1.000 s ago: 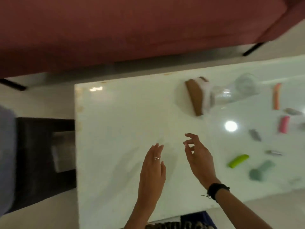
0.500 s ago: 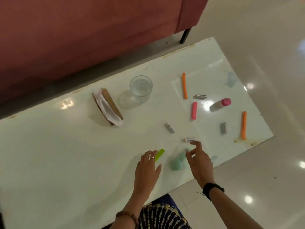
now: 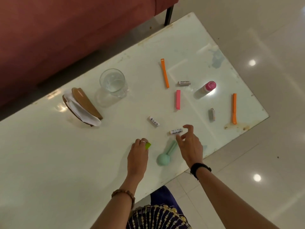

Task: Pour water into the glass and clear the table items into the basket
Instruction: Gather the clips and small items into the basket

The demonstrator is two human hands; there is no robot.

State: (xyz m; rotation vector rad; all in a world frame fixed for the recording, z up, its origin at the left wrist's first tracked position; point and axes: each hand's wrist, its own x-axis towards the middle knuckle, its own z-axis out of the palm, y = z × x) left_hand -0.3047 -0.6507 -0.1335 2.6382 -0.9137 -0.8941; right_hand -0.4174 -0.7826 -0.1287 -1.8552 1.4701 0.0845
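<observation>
Both hands have just reached the clutter: left hand (image 3: pixel 137 157) closing on the green clip (image 3: pixel 148 145), right hand (image 3: pixel 189 146) spread wide at the battery (image 3: pixel 176 131). Glass (image 3: pixel 113 83) at eleven o'clock holds water; no basket visible.

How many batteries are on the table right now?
4: one by the right hand's fingertips, one mid-table, one beside the pink-capped bottle, one near the right orange clip. None seem hidden.
</observation>
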